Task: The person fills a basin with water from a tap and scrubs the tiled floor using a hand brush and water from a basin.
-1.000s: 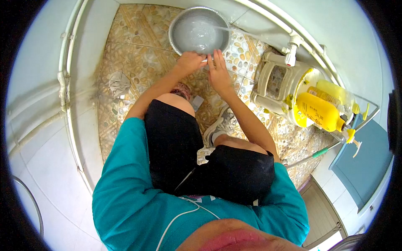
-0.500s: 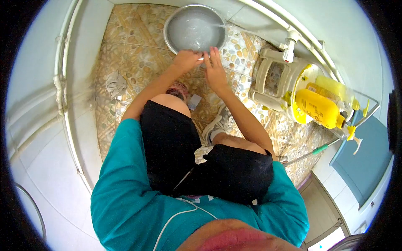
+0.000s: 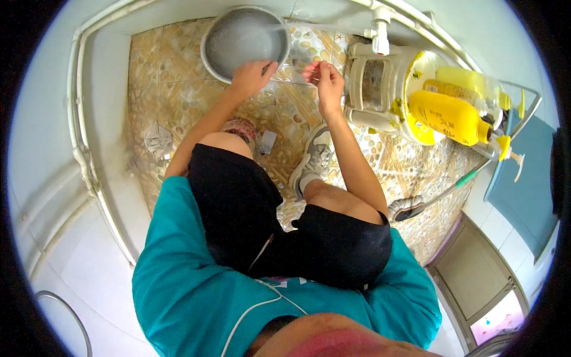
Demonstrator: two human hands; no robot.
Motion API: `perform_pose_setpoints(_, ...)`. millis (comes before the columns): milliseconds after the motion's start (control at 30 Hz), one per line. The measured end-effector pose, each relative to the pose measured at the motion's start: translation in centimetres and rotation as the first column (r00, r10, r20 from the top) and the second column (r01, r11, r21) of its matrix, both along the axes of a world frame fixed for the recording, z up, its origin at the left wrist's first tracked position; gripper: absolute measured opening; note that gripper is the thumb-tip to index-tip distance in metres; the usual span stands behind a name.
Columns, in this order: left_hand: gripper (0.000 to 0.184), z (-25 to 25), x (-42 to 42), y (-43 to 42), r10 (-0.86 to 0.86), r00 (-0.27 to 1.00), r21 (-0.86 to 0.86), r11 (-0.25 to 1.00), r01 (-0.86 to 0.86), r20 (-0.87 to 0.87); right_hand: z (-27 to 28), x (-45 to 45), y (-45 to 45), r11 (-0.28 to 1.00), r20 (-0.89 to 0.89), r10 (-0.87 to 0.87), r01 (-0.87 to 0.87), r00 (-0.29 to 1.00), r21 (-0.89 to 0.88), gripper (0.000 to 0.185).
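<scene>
A round metal basin (image 3: 215, 64) of cloudy water sits on the pebble-patterned floor against the far wall. A thin stream of water runs into it from the right. My left hand (image 3: 253, 78) is at its near rim, fingers curled over the edge; the fingertips are partly hidden. Off the basin's right side, my right hand (image 3: 327, 86) is raised with bent fingers somewhat apart, and nothing shows in it.
To the right, a white tap (image 3: 379, 37) hangs from wall pipes near a tipped plastic stool (image 3: 358, 83). Yellow pump bottles (image 3: 449, 116) stand by it. A crumpled grey cloth (image 3: 158, 140) lies left; a long-handled brush (image 3: 407, 208) lies right.
My right hand has left the basin's rim and moved right, its fingers now bent. My left hand stays at the near rim. The view has shifted a little to the right.
</scene>
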State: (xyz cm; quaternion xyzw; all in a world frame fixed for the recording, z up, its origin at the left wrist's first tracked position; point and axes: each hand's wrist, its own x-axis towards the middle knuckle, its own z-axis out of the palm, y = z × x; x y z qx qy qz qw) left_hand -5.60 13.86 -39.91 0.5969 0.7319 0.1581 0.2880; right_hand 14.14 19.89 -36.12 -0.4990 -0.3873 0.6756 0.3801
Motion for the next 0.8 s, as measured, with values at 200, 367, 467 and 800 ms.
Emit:
perform_pose_setpoints(200, 0.042, 1.6, 1.5, 6.6, -0.063, 0.986, 0.147, 0.988, 0.041, 0.153, 2.7, 1.7, 1.5, 0.993, -0.066, -0.113, 0.115, 0.991, 0.029, 0.035)
perform_pose_setpoints(367, 0.036, 5.5, 0.4, 10.5, -0.528, 0.831, -0.109, 0.829, 0.549, 0.177, 6.0, 3.1, 3.5, 0.988, -0.089, -0.146, 0.149, 0.985, 0.027, 0.037)
perform_pose_setpoints(467, 0.038, 8.0, 3.1, 11.1, -0.099, 0.749, -0.127, 0.963, 0.238, 0.655, 7.1, 3.2, 4.5, 0.986, -0.115, -0.155, 0.160, 0.981, 0.038, 0.037)
perform_pose_setpoints(800, 0.047, 14.2, 13.4, 10.1, 0.360, 0.296, -0.276, 0.917, -0.288, 0.885, 9.1, 5.6, 7.0, 0.983, -0.248, -0.070, 0.025, 0.966, -0.179, 0.055)
